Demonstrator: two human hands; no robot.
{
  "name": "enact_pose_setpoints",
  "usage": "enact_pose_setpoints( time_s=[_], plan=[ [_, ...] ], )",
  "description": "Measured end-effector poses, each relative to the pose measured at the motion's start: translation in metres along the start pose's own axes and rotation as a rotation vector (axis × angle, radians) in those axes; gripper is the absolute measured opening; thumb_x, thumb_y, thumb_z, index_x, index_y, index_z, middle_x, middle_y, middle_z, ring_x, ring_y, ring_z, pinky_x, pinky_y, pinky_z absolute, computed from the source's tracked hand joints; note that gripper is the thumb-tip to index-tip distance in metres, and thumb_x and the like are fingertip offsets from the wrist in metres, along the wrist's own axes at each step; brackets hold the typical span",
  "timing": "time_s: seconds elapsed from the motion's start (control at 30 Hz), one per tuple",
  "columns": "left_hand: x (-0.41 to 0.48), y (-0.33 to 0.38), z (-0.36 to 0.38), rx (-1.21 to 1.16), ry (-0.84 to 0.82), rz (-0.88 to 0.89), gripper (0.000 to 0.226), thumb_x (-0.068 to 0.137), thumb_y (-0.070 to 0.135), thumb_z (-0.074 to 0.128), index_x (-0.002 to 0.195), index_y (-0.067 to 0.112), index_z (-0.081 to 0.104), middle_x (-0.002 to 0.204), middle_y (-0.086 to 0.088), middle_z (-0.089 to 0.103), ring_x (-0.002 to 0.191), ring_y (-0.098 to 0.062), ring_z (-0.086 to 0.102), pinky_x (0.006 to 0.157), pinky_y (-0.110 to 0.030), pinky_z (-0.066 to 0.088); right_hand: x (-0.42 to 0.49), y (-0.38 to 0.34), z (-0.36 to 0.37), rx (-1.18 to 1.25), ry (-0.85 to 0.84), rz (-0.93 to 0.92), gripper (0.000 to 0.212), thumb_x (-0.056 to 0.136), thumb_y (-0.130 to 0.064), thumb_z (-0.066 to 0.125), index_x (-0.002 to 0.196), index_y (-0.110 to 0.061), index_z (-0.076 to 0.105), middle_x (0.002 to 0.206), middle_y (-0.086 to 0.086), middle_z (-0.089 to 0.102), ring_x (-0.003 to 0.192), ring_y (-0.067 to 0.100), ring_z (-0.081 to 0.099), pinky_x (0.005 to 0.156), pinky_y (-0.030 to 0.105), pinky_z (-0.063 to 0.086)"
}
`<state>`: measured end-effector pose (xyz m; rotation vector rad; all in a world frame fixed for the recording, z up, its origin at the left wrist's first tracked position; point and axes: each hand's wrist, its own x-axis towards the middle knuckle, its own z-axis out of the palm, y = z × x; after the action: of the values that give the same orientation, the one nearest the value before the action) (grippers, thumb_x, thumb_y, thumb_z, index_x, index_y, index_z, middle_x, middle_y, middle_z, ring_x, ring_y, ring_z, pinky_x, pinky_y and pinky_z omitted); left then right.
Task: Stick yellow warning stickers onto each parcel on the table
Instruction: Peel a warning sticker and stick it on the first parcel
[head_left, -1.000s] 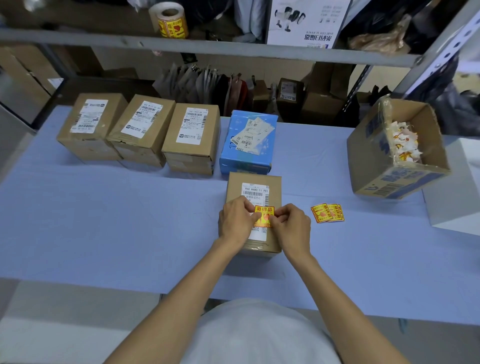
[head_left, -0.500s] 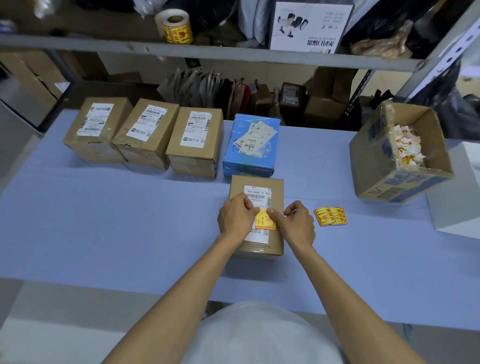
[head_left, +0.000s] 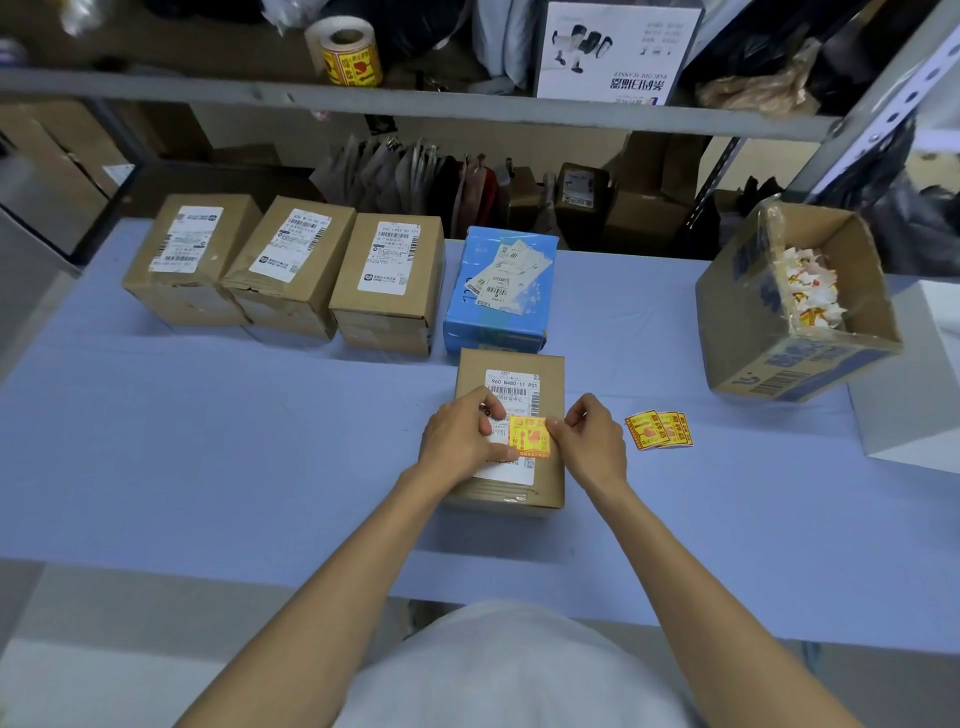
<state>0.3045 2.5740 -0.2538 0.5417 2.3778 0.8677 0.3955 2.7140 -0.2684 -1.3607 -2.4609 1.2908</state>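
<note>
"960 N480-11 P01" — on the white shipping label (head_left: 511, 387) of the near parcel (head_left: 471, 376)

A yellow square warning sticker (head_left: 530, 437) sat on a brown cardboard parcel (head_left: 511, 365) between the left hand (head_left: 460, 439) and right hand (head_left: 592, 444). Loose yellow stickers (head_left: 658, 430) lay right of the right hand, a row of four parcels (head_left: 387, 270) beyond.

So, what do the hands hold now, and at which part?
The right hand pinches the yellow sticker at its right edge. The left hand touches its left edge, on the parcel; whether it pinches cannot be told.
</note>
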Motion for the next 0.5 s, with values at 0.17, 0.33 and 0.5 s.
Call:
enact_pose_setpoints(
  time_s=[0.17,0.33,0.5],
  plan=[
    [-0.004,-0.002,0.003,-0.001,0.095,0.010,0.040,0.064,0.041,0.083,0.091,0.026,0.057,0.072,0.012,0.050,0.071,-0.012,0.052,0.058,-0.028,0.034,-0.019,0.008,0.005,0.003,-0.037,-0.079,0.045,0.072,-0.039,0.078,0.093,-0.015,0.046,0.086,-0.006,0.053,0.077,0.011,0.050,0.060,0.029,0.035],
    [-0.002,-0.002,0.001,-0.023,0.041,-0.003,0.038,0.066,0.030,0.085,0.091,0.026,0.057,0.075,0.011,0.051,0.073,-0.013,0.053,0.058,-0.025,0.035,-0.013,0.015,0.003,0.034,-0.046,-0.123,0.020,0.080,-0.015,0.069,0.089,-0.010,0.052,0.089,0.003,0.060,0.081,0.020,0.057,0.066,0.034,0.045],
    [-0.001,-0.005,0.000,-0.038,0.026,-0.013,0.038,0.066,0.025,0.084,0.093,0.026,0.059,0.076,0.010,0.052,0.073,-0.012,0.054,0.058,-0.024,0.037,-0.021,0.007,0.000,-0.028,-0.039,-0.073,0.043,0.071,-0.045,0.076,0.093,-0.016,0.052,0.089,-0.005,0.058,0.082,0.015,0.056,0.065,0.032,0.042]
  ],
)
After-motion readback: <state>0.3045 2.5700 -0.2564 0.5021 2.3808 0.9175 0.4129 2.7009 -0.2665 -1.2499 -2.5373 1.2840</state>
